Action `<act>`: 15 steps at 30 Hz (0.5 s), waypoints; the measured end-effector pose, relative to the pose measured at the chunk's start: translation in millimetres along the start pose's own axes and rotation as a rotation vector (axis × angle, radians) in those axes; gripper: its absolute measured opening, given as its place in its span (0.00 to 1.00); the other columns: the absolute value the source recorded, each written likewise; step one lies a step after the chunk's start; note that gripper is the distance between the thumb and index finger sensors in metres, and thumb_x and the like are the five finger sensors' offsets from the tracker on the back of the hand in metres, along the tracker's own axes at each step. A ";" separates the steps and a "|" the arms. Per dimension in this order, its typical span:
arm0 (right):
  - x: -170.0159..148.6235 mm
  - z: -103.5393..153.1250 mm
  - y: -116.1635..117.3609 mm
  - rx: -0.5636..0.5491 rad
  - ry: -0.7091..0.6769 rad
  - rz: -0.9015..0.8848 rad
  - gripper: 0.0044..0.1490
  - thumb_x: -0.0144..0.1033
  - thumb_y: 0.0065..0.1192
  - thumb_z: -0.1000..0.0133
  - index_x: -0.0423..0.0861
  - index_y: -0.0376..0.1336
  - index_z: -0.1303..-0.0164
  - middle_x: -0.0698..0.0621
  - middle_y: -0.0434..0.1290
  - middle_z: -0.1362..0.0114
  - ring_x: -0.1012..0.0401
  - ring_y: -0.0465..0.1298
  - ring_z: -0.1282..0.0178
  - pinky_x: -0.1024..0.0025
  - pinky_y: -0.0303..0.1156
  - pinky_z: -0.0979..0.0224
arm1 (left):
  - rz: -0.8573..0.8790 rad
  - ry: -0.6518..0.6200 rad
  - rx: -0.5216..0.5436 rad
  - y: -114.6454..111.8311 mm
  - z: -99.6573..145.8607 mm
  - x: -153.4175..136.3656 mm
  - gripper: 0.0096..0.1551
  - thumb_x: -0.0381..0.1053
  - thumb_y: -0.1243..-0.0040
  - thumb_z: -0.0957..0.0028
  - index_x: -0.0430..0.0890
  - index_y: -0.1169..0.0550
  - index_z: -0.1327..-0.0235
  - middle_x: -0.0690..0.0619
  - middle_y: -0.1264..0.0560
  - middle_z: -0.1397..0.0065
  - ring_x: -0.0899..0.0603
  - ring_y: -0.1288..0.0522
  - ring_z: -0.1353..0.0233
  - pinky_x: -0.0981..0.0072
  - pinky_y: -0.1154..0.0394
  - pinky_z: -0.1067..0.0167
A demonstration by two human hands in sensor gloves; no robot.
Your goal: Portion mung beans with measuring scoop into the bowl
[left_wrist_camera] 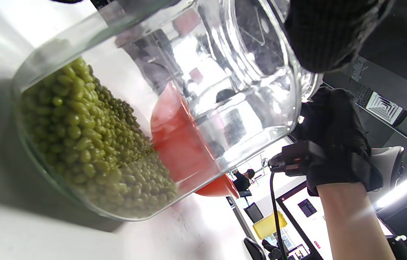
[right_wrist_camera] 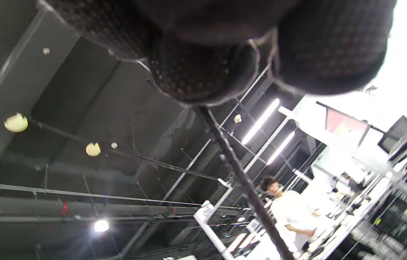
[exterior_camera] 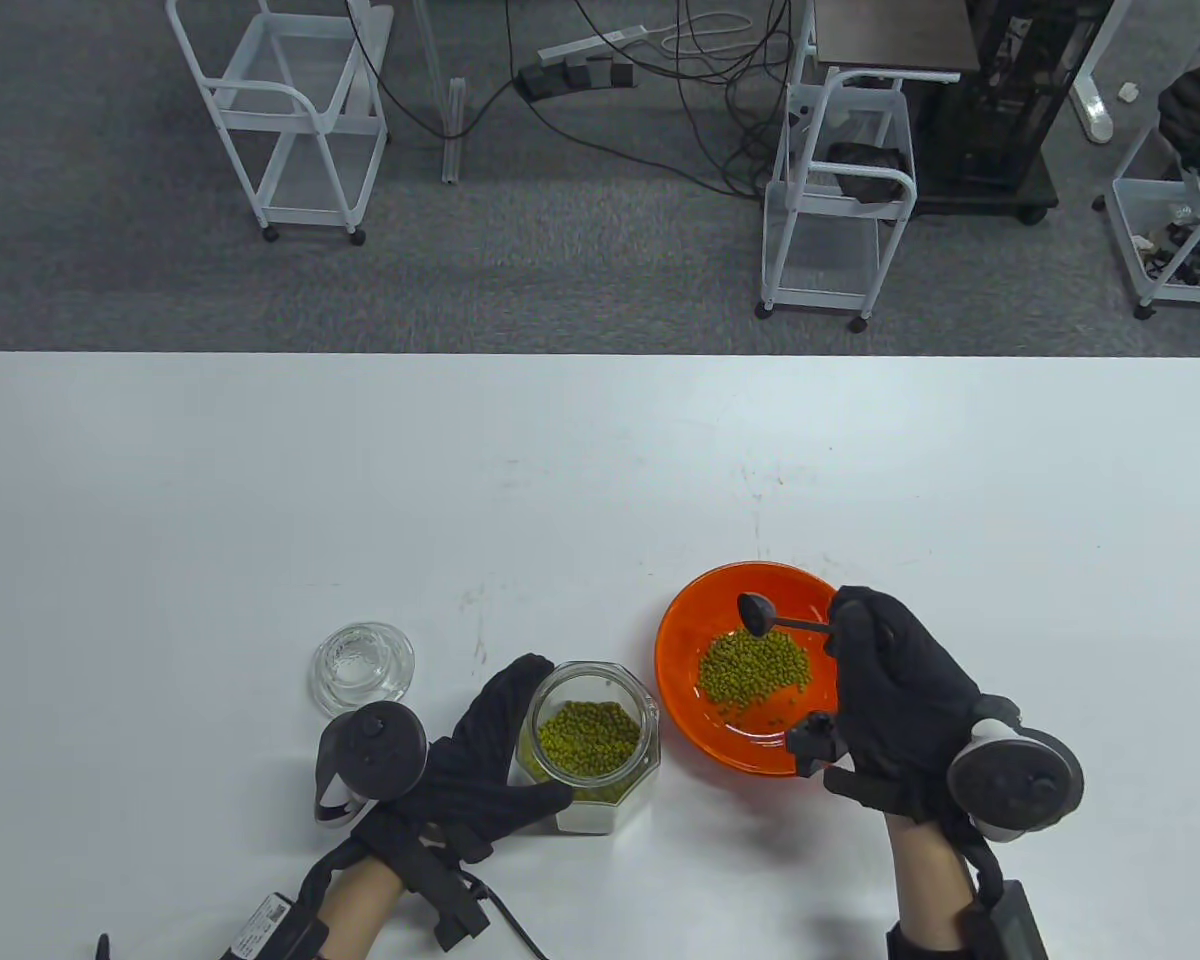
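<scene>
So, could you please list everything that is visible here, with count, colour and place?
Hexagonal clear glass jar: one, holds green mung beans, table front, left of bowl.
Round orange bowl: one, holds a bean pile, right of jar.
Small black measuring scoop: one, above bowl.
Round clear glass lid: one, left of jar.
White table: one.
White wire carts: several, on grey floor behind.
Left hand: black glove, grips jar.
Right hand: black glove, holds scoop handle.

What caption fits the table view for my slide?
Right hand holds scoop over orange bowl of beans; left hand grips open jar.
</scene>
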State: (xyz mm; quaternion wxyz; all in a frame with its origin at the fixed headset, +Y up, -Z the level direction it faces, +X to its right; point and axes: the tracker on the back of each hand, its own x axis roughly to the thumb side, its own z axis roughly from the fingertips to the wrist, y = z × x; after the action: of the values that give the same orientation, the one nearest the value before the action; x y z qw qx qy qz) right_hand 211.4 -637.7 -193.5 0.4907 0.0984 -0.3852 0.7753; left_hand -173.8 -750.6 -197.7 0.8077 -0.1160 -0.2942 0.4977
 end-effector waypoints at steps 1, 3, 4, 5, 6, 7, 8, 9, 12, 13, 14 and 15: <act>1.2 0.1 0.2 0.000 0.007 -0.035 0.25 0.49 0.59 0.41 0.42 0.75 0.51 0.43 0.81 0.63 0.65 0.77 0.86 0.62 0.84 0.65 | 0.000 0.000 0.000 0.0 0.0 0.0 0.68 0.70 0.34 0.47 0.45 0.60 0.12 0.31 0.57 0.10 0.23 0.49 0.14 0.17 0.47 0.28; 2.2 0.5 1.5 0.002 0.049 -0.156 0.25 0.49 0.58 0.41 0.42 0.75 0.51 0.43 0.81 0.63 0.65 0.77 0.86 0.62 0.84 0.64 | 0.000 0.000 0.000 0.0 0.0 0.0 0.68 0.70 0.34 0.47 0.45 0.60 0.12 0.31 0.57 0.10 0.23 0.49 0.14 0.17 0.47 0.28; 1.9 0.9 1.9 0.003 0.066 -0.198 0.25 0.49 0.58 0.41 0.42 0.75 0.51 0.43 0.81 0.63 0.65 0.77 0.85 0.62 0.84 0.64 | 0.000 0.000 0.000 0.0 0.0 0.0 0.68 0.70 0.34 0.47 0.45 0.60 0.12 0.31 0.57 0.10 0.23 0.49 0.14 0.17 0.47 0.28; 1.5 1.3 3.2 0.005 0.099 -0.269 0.25 0.49 0.58 0.40 0.42 0.75 0.51 0.43 0.81 0.63 0.65 0.77 0.85 0.62 0.84 0.64 | 0.000 0.000 0.000 0.0 0.0 0.0 0.68 0.70 0.34 0.47 0.45 0.60 0.12 0.31 0.57 0.10 0.23 0.49 0.14 0.17 0.48 0.28; 1.1 1.8 4.9 0.018 0.123 -0.324 0.25 0.49 0.58 0.40 0.42 0.75 0.51 0.43 0.81 0.63 0.65 0.77 0.85 0.62 0.84 0.65 | 0.000 0.000 0.000 0.0 0.0 0.0 0.68 0.70 0.34 0.47 0.45 0.60 0.12 0.31 0.57 0.10 0.23 0.49 0.14 0.17 0.48 0.28; 1.1 2.5 6.8 0.031 0.138 -0.363 0.25 0.49 0.58 0.40 0.42 0.74 0.51 0.43 0.81 0.63 0.65 0.77 0.85 0.62 0.84 0.64 | 0.000 0.000 0.000 0.0 0.0 0.0 0.68 0.70 0.34 0.47 0.45 0.60 0.12 0.31 0.57 0.10 0.23 0.49 0.14 0.17 0.47 0.28; 1.9 3.6 10.1 0.050 0.157 -0.406 0.25 0.49 0.58 0.40 0.41 0.74 0.51 0.43 0.81 0.63 0.65 0.77 0.85 0.62 0.84 0.64 | 0.000 0.000 0.000 0.0 0.0 0.0 0.68 0.70 0.34 0.47 0.45 0.60 0.12 0.32 0.57 0.10 0.23 0.50 0.14 0.17 0.48 0.28; 3.0 4.5 12.9 0.065 0.165 -0.426 0.25 0.49 0.58 0.40 0.41 0.74 0.51 0.42 0.81 0.63 0.65 0.77 0.85 0.62 0.84 0.64 | 0.000 0.000 0.000 0.0 0.0 0.0 0.68 0.70 0.34 0.47 0.45 0.60 0.12 0.31 0.57 0.10 0.23 0.50 0.14 0.17 0.48 0.28; 10.7 9.6 25.9 0.134 0.174 -0.456 0.25 0.48 0.58 0.40 0.41 0.74 0.51 0.42 0.81 0.63 0.65 0.77 0.85 0.62 0.84 0.65 | 0.000 0.000 0.000 0.0 0.0 0.0 0.68 0.70 0.34 0.47 0.45 0.60 0.12 0.31 0.57 0.10 0.23 0.49 0.14 0.17 0.47 0.28; 15.4 12.6 32.8 0.172 0.167 -0.449 0.25 0.48 0.58 0.40 0.41 0.74 0.51 0.42 0.81 0.63 0.65 0.77 0.85 0.62 0.84 0.65 | 0.000 0.000 0.000 0.0 0.0 0.0 0.68 0.70 0.34 0.47 0.45 0.60 0.12 0.31 0.57 0.10 0.23 0.49 0.14 0.17 0.48 0.28; 18.6 14.6 37.6 0.198 0.163 -0.437 0.25 0.48 0.59 0.40 0.41 0.74 0.51 0.42 0.81 0.63 0.65 0.77 0.86 0.61 0.84 0.65 | 0.000 0.000 0.000 0.0 0.0 0.0 0.68 0.70 0.34 0.47 0.45 0.60 0.12 0.31 0.57 0.10 0.23 0.50 0.14 0.17 0.48 0.28; 23.8 18.1 46.3 0.254 0.157 -0.402 0.25 0.48 0.59 0.40 0.40 0.75 0.51 0.41 0.81 0.63 0.64 0.77 0.86 0.61 0.84 0.65 | 0.000 0.000 0.000 0.0 0.0 0.0 0.68 0.70 0.34 0.47 0.45 0.60 0.12 0.31 0.57 0.10 0.23 0.50 0.14 0.17 0.48 0.28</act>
State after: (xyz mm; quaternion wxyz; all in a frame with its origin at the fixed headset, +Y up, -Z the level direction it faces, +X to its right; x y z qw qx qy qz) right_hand 156.7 -644.2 -191.6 0.6470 0.1736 -0.2181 0.7097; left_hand -173.8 -750.6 -197.7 0.8077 -0.1160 -0.2942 0.4977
